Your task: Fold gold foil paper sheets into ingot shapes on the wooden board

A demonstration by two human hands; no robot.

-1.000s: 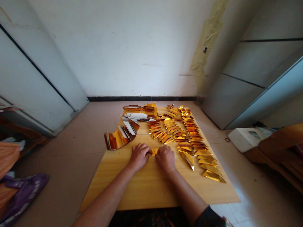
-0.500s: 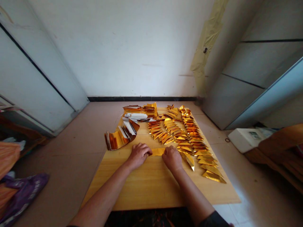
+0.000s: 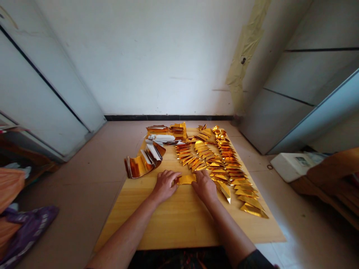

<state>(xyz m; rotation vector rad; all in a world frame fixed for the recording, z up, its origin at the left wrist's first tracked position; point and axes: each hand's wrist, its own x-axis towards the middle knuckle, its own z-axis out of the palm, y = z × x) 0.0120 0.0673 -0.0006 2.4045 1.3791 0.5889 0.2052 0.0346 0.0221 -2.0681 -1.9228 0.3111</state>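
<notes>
A strip of gold foil paper [image 3: 186,180] lies across the wooden board between my two hands. My left hand [image 3: 167,184] is closed on its left end, fingers curled over the edge. At the right end, my right hand [image 3: 205,184] grips it with bent fingers; the fingertips are partly hidden. Just right of that hand, folded gold paper pieces [image 3: 223,191] with pointed ends lie in overlapping rows. Beyond my left hand sits a curved stack of gold and white paper sheets [image 3: 140,166].
The wooden board [image 3: 179,224] rests low above the tiled floor. More gold and white sheets [image 3: 165,130] lie at its far left corner. A long row of folded pieces [image 3: 232,164] runs down its right side. A white box [image 3: 291,164] stands right, a purple bag [image 3: 30,231] left.
The foil strip's ends have lifted and bent a little under my fingers. My right hand's fingers have stretched slightly forward. Both hands stay in nearly the same place.
</notes>
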